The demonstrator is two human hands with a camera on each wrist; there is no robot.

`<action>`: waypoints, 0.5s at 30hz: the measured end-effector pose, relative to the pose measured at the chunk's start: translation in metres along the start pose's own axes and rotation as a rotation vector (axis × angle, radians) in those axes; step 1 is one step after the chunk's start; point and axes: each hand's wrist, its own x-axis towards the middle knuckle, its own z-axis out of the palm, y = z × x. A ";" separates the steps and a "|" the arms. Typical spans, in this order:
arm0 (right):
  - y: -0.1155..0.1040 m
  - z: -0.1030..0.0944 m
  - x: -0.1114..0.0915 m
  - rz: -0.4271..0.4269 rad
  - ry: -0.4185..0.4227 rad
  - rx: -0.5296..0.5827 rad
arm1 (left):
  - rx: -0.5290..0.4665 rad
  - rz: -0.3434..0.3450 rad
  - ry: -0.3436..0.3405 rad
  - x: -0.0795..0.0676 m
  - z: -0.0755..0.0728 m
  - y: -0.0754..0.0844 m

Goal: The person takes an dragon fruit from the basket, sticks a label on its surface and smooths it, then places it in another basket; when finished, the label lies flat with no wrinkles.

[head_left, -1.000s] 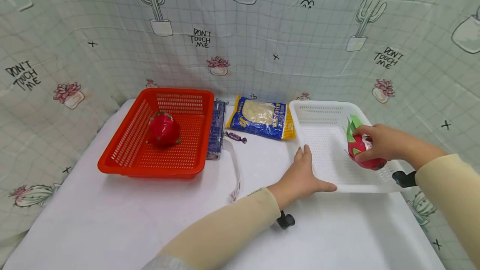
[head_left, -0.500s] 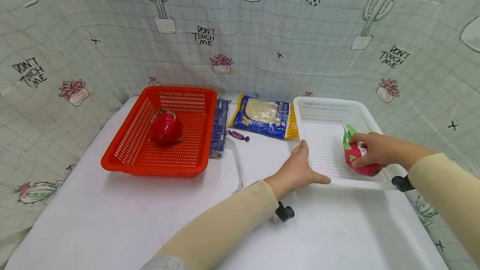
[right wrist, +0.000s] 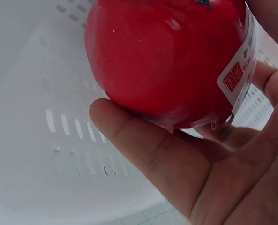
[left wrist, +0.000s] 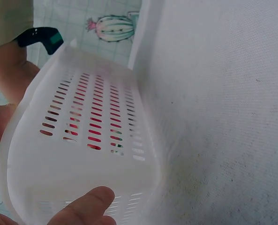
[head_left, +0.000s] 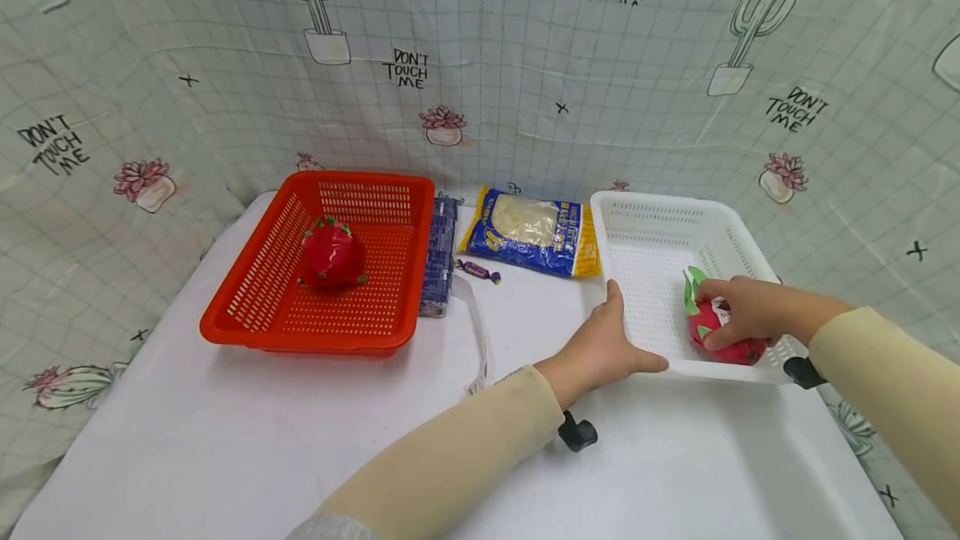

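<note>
At the right of the head view, my right hand [head_left: 750, 311] grips a pink dragon fruit [head_left: 742, 353] with green leaf tips, low inside a white perforated basket [head_left: 652, 283]. The right wrist view shows fingers cupped round the smooth red side of the fruit [right wrist: 162, 61], beside its white label [right wrist: 236, 77]. My left hand [head_left: 597, 350] holds the basket's near left corner, thumb on the front rim. In the left wrist view its fingertips [left wrist: 94, 201] press the outer wall. Whether the fruit touches the basket floor is hard to tell.
A red basket [head_left: 390, 273] with another dragon fruit [head_left: 330, 255] stands at the left. Between the baskets lie a blue flat box [head_left: 438, 261], a blue-and-yellow food packet [head_left: 525, 232], a wrapped candy [head_left: 477, 272] and a white strip [head_left: 474, 332]. A patterned cloth rises behind.
My right hand has lowered the dragon fruit toward the near side of the white basket, and slightly left. The left hand stays on the basket corner. The head view has shifted a little.
</note>
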 end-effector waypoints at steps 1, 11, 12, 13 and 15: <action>-0.001 -0.001 0.000 0.002 -0.012 0.001 | 0.001 0.001 0.001 0.000 0.000 0.000; -0.006 -0.023 -0.006 0.074 -0.231 0.100 | -0.014 0.024 -0.015 0.000 -0.001 -0.002; -0.006 -0.024 -0.005 0.078 -0.230 0.093 | -0.013 0.023 -0.016 0.000 -0.001 -0.002; -0.007 -0.025 -0.004 0.080 -0.228 0.081 | -0.014 0.025 -0.017 0.000 -0.001 -0.002; -0.009 -0.025 -0.003 0.087 -0.217 0.052 | -0.019 0.031 -0.020 0.001 -0.001 -0.002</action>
